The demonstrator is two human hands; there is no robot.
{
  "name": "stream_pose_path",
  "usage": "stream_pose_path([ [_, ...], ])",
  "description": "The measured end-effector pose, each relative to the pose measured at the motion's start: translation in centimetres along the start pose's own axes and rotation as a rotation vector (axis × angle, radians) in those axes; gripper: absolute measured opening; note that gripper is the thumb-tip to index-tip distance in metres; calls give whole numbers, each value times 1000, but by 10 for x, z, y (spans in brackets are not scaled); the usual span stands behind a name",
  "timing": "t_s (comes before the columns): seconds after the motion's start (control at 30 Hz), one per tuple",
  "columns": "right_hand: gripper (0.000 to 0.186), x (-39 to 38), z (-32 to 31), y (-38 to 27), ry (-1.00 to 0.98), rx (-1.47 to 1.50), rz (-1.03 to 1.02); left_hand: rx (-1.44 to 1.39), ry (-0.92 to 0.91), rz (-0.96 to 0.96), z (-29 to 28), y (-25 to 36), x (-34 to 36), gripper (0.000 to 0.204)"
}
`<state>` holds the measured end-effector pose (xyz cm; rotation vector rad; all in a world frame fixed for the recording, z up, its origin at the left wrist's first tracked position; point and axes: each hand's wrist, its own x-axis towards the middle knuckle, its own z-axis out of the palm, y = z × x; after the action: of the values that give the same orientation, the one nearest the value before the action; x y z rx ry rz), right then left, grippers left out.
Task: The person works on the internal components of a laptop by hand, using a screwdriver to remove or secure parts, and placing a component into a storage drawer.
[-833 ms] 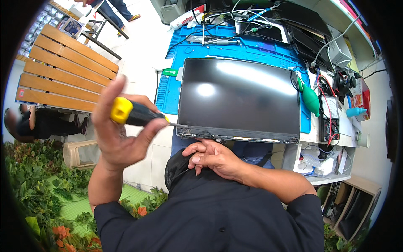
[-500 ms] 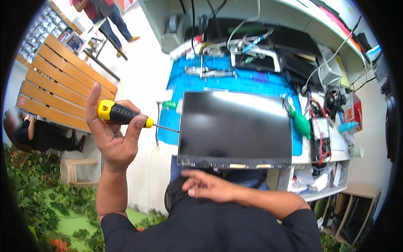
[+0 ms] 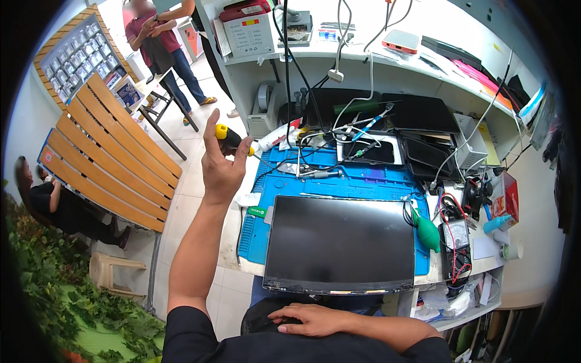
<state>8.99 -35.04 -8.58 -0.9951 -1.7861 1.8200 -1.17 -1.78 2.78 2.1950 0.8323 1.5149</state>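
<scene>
My left hand (image 3: 221,172) is raised at the left of the bench, closed on a yellow-and-black screwdriver (image 3: 229,137) whose thin shaft points right, over the mat's upper left corner. My right hand (image 3: 305,320) rests in my lap below the bench edge, fingers loosely apart, nothing visible in it. A dark display panel (image 3: 339,242) with exposed lower edge lies on the blue silicone mat (image 3: 378,186). A green air blower (image 3: 427,233) sits at its right; a green tool (image 3: 256,211) is at its left.
Cables, phones and tools crowd the bench's back under a shelf (image 3: 363,54); a multimeter (image 3: 455,236) lies at the right. On the left are a slatted wooden bench (image 3: 109,157), a plastic stool (image 3: 115,272), artificial greenery, a seated person (image 3: 54,202) and people standing at a table (image 3: 166,42).
My left hand has moved forward and right with the screwdriver, higher in the picture. The view has shifted to show more of the upper shelf, and the panel sits lower in the picture.
</scene>
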Motion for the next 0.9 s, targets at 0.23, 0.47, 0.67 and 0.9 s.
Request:
stream_pose_path([
  [0.23, 67, 2, -4, -1, -19, 11, 28, 125, -70, 16, 2, -10, -2, 82],
  [0.47, 66, 5, -3, 4, -27, 20, 22, 110, -102, 78, 8, -21, -9, 82],
  [0.67, 58, 2, 3, -1, -35, -39, -86, 81, -81, 69, 1, -14, -8, 83],
  [0.9, 38, -39, -20, -80, 212, -129, -280, -24, 24, 67, -9, 7, -5, 82],
])
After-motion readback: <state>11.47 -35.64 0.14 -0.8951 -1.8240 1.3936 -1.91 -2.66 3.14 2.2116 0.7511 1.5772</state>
